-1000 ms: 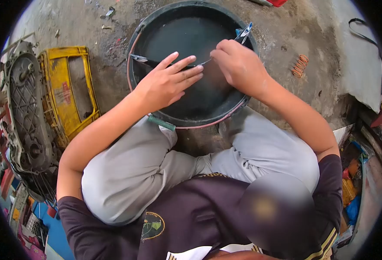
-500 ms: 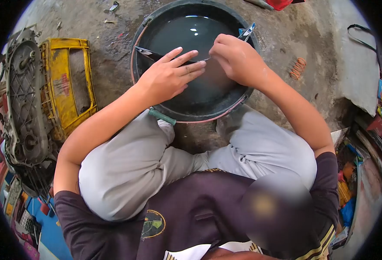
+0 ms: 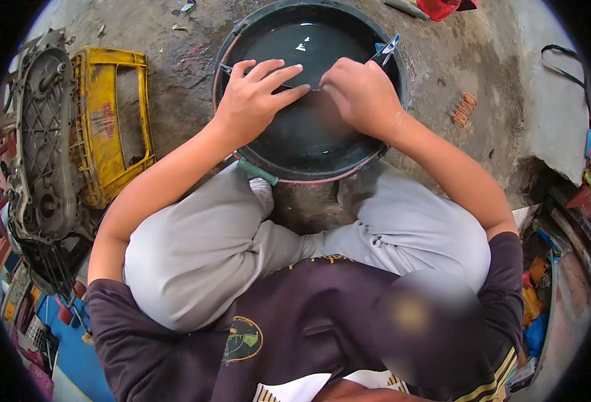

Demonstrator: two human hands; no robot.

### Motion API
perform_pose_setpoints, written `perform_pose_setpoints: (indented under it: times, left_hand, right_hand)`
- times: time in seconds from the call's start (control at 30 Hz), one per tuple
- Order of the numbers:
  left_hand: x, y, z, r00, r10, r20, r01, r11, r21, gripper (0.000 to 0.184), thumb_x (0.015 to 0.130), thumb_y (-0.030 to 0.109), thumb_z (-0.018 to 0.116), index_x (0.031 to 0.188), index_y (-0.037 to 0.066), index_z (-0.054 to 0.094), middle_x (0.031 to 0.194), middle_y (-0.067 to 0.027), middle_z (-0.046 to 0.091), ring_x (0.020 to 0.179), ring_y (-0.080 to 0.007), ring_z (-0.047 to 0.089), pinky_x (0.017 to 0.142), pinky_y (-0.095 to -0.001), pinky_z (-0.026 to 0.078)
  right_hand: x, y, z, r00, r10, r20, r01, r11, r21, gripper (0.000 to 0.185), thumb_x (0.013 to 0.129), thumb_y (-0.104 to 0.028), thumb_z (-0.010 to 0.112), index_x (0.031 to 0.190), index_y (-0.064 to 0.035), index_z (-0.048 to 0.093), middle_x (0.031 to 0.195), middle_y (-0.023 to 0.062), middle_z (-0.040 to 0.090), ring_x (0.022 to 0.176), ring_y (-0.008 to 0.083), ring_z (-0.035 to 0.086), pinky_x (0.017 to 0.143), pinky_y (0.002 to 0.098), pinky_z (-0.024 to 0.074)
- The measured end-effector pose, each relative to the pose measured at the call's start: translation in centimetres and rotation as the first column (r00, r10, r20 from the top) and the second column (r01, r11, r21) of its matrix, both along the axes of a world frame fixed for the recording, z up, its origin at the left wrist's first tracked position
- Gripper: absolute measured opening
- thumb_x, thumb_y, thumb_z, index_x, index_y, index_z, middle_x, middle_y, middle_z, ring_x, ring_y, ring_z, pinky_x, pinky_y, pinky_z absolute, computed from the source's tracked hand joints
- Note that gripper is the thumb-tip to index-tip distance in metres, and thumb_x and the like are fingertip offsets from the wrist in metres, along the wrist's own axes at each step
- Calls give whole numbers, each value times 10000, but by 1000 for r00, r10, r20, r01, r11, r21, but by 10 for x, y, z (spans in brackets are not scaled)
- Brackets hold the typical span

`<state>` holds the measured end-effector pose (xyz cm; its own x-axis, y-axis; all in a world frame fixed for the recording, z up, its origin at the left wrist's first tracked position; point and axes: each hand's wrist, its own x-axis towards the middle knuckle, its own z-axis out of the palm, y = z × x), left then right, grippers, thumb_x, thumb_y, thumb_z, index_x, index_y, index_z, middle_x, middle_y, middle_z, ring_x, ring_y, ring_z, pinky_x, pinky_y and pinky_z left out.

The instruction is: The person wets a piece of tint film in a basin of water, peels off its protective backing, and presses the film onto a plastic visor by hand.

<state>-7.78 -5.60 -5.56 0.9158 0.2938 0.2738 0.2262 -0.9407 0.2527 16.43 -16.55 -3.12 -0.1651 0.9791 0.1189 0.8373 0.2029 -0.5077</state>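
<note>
A round black tub (image 3: 295,173) of dark water sits on the floor beyond my knees. Across it lies a thin dark strip with shiny ends, its right end (image 3: 389,48) sticking up by the far right rim. My right hand (image 3: 361,94) is closed on the strip near the middle, fingertips pinched together. My left hand (image 3: 255,95) is over the left half of the strip, its fingers spread and the palm down. Most of the strip is hidden behind both hands.
At the left stand a yellow plastic frame (image 3: 100,127) and a grey metal engine casing (image 3: 44,147). A copper-coloured coil spring (image 3: 464,110) lies on the concrete floor to the right. A red item (image 3: 436,8) is at the top, and mixed clutter lines the lower right.
My left hand has spread its fingers wider and tilted upward over the strip. My right hand keeps its pinch near the middle. The whole view has shifted slightly.
</note>
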Motion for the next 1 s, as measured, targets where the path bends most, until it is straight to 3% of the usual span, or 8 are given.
perform_pose_setpoints:
  times: [0.27,0.7,0.77,1.0]
  left_hand:
    - [1,-4,2,1000,1,-21,0,999,51,467,873,101,651,1257,326,790,1373,12,687,1266,-230,635,1028,-535,469]
    - [0,-2,-4,1000,13,0,-13,999,43,450,897,104,652,1257,335,790,1291,10,710,1271,-244,633,1030,-572,464]
    - [0,-2,-8,1000,-12,19,11,1000,25,411,899,139,673,1258,308,780,1277,-3,698,1264,-261,614,1012,-614,459]
    - [0,-3,-6,1000,8,14,-8,999,43,460,896,111,657,1270,348,781,1268,14,712,1251,-246,640,1016,-582,473]
  right_hand:
    - [-3,3,3,1000,-23,10,23,1000,-2,53,925,-93,705,973,-74,718,956,74,697,827,321,679,716,431,465]
    - [2,-2,1,999,33,-2,-33,999,-18,87,917,-105,715,1002,-105,696,926,62,657,897,282,686,749,442,464]
    - [1,1,0,1000,13,9,-13,1000,-25,90,916,-103,714,1004,-103,696,930,63,656,904,282,687,748,443,467]
    - [4,1,4,998,53,21,-52,998,-38,86,914,-102,720,995,-83,700,934,74,666,885,294,691,727,451,481]
